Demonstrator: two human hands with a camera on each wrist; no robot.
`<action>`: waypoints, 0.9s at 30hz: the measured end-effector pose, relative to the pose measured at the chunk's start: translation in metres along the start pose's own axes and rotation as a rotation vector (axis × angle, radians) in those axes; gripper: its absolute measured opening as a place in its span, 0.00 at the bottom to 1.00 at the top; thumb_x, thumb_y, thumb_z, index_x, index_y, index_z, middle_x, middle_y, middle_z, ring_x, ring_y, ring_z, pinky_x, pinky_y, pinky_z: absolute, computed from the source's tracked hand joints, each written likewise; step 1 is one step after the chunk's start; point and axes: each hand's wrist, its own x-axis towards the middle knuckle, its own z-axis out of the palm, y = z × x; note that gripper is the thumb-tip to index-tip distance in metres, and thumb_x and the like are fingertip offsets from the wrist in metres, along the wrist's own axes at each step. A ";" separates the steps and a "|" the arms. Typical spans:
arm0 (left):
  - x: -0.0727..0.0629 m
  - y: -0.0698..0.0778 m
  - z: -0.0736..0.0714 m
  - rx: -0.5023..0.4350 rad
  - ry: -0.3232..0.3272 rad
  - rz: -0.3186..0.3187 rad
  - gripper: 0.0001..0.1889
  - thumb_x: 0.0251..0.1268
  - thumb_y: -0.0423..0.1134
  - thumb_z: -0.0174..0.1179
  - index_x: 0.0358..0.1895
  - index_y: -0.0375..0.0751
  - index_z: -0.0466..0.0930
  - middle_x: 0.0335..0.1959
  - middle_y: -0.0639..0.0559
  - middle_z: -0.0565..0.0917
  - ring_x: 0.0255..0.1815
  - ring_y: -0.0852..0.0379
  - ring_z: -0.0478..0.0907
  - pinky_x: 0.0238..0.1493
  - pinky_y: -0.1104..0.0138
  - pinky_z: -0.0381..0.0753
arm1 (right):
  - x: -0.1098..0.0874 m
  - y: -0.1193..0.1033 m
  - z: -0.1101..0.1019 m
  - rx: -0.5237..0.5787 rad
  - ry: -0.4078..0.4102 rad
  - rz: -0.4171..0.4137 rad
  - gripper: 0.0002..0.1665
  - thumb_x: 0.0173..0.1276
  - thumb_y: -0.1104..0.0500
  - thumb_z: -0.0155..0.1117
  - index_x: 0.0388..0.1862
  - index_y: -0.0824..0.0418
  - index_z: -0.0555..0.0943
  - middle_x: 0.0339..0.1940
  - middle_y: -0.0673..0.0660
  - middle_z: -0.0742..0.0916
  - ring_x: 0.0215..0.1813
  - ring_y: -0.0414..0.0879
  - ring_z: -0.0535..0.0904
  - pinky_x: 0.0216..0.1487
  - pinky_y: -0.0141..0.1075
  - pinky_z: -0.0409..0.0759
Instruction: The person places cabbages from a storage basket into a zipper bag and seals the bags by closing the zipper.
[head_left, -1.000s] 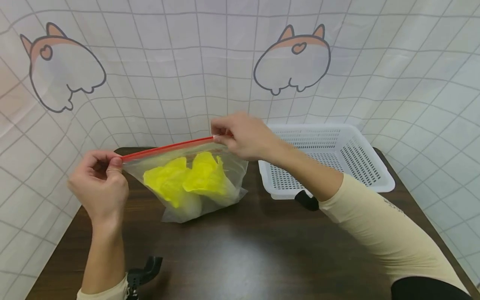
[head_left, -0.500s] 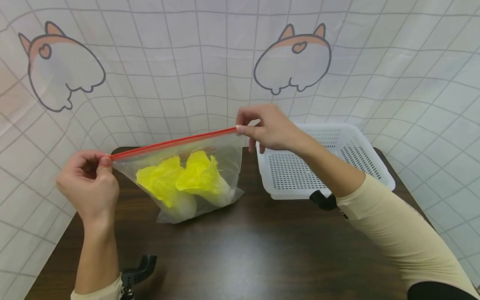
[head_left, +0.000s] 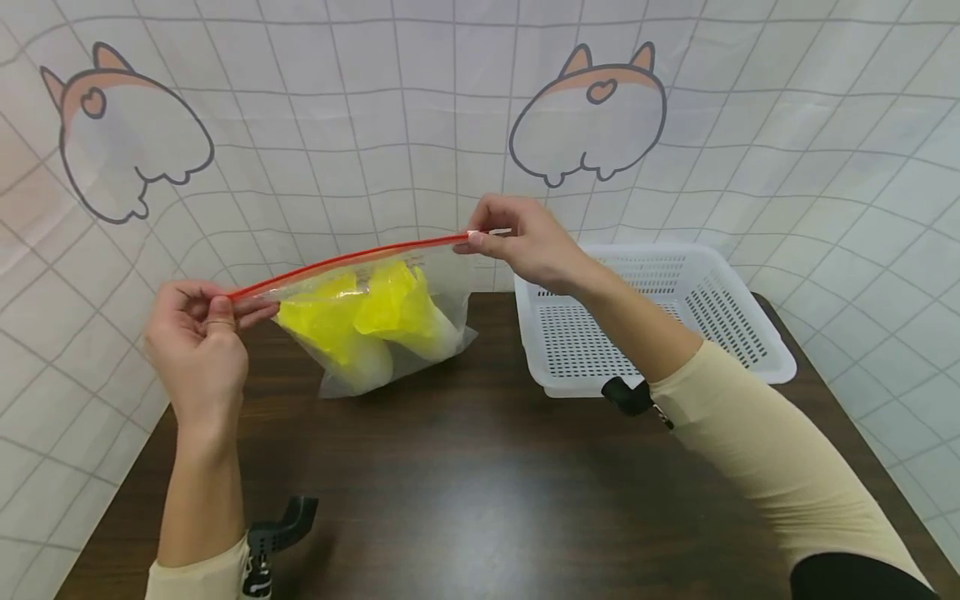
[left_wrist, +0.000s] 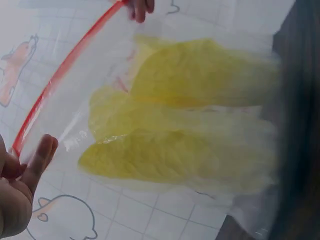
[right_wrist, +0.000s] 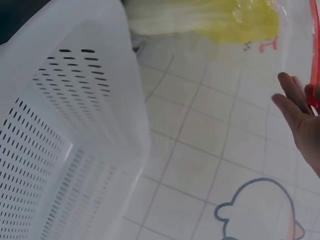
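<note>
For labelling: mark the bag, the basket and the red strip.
bag (head_left: 450,312), head view, clear side panel.
basket (head_left: 776,365), head view, right rim.
red strip (head_left: 352,258), head view, mid-length.

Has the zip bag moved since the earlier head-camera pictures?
Yes. The zip bag is lifted up and toward the backdrop: against the white basket, its bottom now hangs above the table instead of resting there, pinched by both hands.

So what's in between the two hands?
The red zip strip of the clear bag runs from the left hand to the right hand, with yellow leafy cabbage hanging below it. The head view shows this.
</note>
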 end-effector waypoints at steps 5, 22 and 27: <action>-0.007 -0.016 -0.007 0.223 -0.139 0.209 0.04 0.75 0.22 0.52 0.39 0.21 0.72 0.46 0.41 0.91 0.43 0.65 0.89 0.31 0.83 0.74 | 0.001 0.021 0.000 -0.048 0.002 -0.073 0.05 0.78 0.67 0.59 0.38 0.63 0.76 0.57 0.58 0.89 0.64 0.49 0.84 0.69 0.47 0.78; -0.082 -0.024 -0.058 0.554 -0.891 0.145 0.20 0.65 0.22 0.65 0.35 0.57 0.74 0.51 0.58 0.90 0.45 0.67 0.85 0.38 0.75 0.77 | -0.063 0.048 0.021 -0.583 -0.442 0.013 0.05 0.74 0.63 0.63 0.38 0.53 0.82 0.36 0.47 0.87 0.37 0.43 0.79 0.42 0.40 0.78; -0.099 -0.034 -0.052 0.589 -1.019 0.047 0.19 0.64 0.23 0.66 0.33 0.56 0.74 0.49 0.58 0.90 0.47 0.61 0.86 0.39 0.70 0.80 | -0.072 0.058 0.046 -0.754 -0.505 -0.033 0.08 0.68 0.69 0.65 0.39 0.57 0.81 0.30 0.47 0.85 0.37 0.46 0.79 0.70 0.53 0.75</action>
